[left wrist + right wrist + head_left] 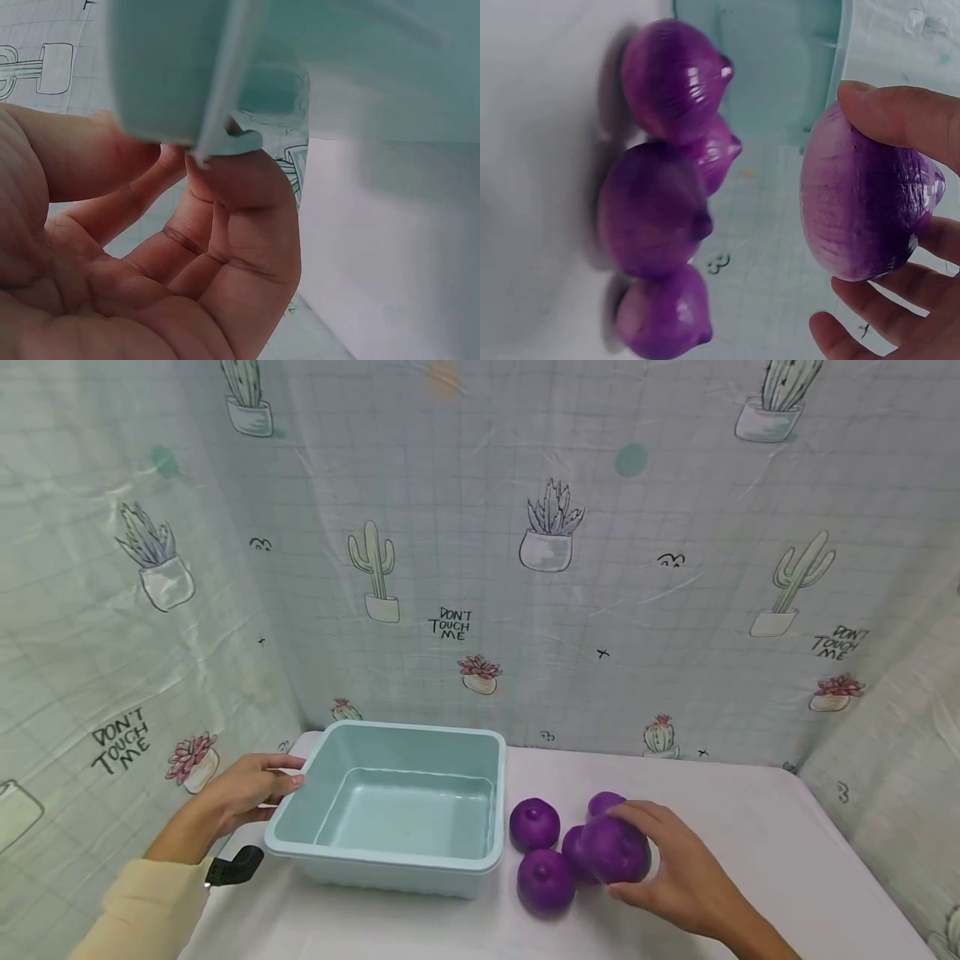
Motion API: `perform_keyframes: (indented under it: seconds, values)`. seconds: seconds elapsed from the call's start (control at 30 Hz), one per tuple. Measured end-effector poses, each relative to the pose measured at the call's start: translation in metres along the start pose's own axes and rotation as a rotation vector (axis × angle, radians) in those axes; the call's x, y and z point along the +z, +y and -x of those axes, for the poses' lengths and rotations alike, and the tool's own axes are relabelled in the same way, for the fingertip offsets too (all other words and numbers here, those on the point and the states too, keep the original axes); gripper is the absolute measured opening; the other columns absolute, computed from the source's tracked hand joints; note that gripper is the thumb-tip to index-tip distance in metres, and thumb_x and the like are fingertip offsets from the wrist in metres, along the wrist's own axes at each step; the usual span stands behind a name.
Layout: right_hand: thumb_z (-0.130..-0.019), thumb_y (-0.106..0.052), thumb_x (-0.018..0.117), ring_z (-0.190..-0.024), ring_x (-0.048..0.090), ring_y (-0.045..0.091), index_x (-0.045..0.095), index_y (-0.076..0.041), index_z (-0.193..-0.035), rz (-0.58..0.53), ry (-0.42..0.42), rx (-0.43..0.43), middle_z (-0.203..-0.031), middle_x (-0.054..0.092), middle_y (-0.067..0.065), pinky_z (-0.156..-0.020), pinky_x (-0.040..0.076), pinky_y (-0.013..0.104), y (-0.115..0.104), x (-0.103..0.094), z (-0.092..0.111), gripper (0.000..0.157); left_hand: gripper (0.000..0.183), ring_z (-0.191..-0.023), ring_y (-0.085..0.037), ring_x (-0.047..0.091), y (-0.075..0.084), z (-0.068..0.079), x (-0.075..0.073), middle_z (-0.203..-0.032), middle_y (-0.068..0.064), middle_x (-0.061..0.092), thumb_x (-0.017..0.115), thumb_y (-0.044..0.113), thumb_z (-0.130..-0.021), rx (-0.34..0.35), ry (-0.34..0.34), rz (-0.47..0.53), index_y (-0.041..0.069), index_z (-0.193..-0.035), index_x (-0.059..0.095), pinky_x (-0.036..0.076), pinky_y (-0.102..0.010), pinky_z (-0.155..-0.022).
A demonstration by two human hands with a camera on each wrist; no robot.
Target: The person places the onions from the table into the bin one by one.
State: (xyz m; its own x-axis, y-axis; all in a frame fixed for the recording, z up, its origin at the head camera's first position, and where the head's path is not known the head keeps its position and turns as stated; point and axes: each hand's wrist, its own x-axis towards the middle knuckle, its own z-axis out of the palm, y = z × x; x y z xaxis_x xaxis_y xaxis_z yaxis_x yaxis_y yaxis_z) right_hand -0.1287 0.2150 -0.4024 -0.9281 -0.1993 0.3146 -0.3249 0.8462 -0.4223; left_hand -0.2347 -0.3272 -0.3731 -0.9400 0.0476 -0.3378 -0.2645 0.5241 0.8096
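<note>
A light teal plastic basin (382, 858) stands on the table, left of the middle. My left hand (243, 792) is at its left side; in the left wrist view, thumb and forefinger pinch its rim (231, 75). My right hand (684, 872) holds a purple onion (617, 850) between thumb and fingers, raised over the others. In the right wrist view the held onion (866, 199) looks paler at one end, with a pointed tip at the other. Several more purple onions (534, 824) sit close together right of the basin, partly hidden by the held one.
A white cloth covers the table (750, 827). Behind it and along the sides hangs a curtain (465, 527) printed with potted cacti and lettering. A black strap (234, 866) is at my left wrist, next to the beige sleeve (150, 902).
</note>
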Motion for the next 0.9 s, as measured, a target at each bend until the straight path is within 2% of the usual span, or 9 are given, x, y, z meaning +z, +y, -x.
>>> perform_keyframes:
  seconds: [0.13, 0.27, 0.43, 0.7, 0.9]
  values:
    - [-0.056, -0.040, 0.094, -0.119, 0.058, 0.013, 0.058, -0.035, -0.129, -0.018, -0.010, -0.011, -0.129, 0.056, -0.016, -0.092, 0.054, 0.044, -0.009, 0.001, -0.009, 0.082, 0.062, -0.092, -0.021, 0.064, 0.000, 0.002, 0.000, -0.119, -0.015, 0.065, 0.063, 0.027, -0.096, -0.001, 0.012, 0.003, -0.001, -0.145, 0.041, 0.055, -0.035, -0.077]
    - [-0.056, -0.041, 0.094, -0.118, 0.059, 0.015, 0.059, -0.032, -0.129, -0.017, 0.003, -0.053, -0.129, 0.057, -0.013, -0.091, 0.054, 0.045, -0.016, 0.000, -0.018, 0.081, 0.061, -0.092, -0.021, 0.064, 0.001, 0.002, 0.001, -0.120, -0.015, 0.065, 0.064, 0.026, -0.096, -0.003, 0.013, 0.016, -0.002, -0.145, 0.041, 0.055, -0.035, -0.076]
    - [-0.055, -0.037, 0.095, -0.115, 0.059, 0.012, 0.059, -0.031, -0.129, -0.037, 0.008, -0.098, -0.129, 0.057, -0.014, -0.088, 0.055, 0.039, -0.026, 0.000, -0.030, 0.083, 0.061, -0.092, -0.021, 0.064, 0.001, 0.002, 0.001, -0.119, -0.016, 0.065, 0.063, 0.025, -0.096, -0.006, 0.014, 0.020, -0.002, -0.145, 0.040, 0.055, -0.035, -0.076]
    - [-0.056, -0.037, 0.094, -0.116, 0.058, 0.009, 0.057, -0.035, -0.129, -0.096, -0.040, -0.119, -0.130, 0.054, -0.019, -0.089, 0.055, 0.036, -0.044, 0.007, -0.046, 0.081, 0.059, -0.090, -0.020, 0.066, -0.005, 0.004, 0.003, -0.120, -0.015, 0.066, 0.064, 0.025, -0.095, -0.012, 0.030, 0.017, -0.002, -0.144, 0.043, 0.055, -0.036, -0.077]
    - [-0.056, -0.039, 0.094, -0.117, 0.058, 0.008, 0.057, -0.035, -0.129, -0.078, -0.033, -0.146, -0.131, 0.054, -0.020, -0.091, 0.055, 0.038, -0.055, 0.010, -0.055, 0.082, 0.056, -0.088, -0.020, 0.066, -0.003, 0.001, 0.004, -0.121, -0.015, 0.066, 0.063, 0.026, -0.096, 0.008, 0.061, 0.001, 0.001, -0.143, 0.046, 0.055, -0.035, -0.075]
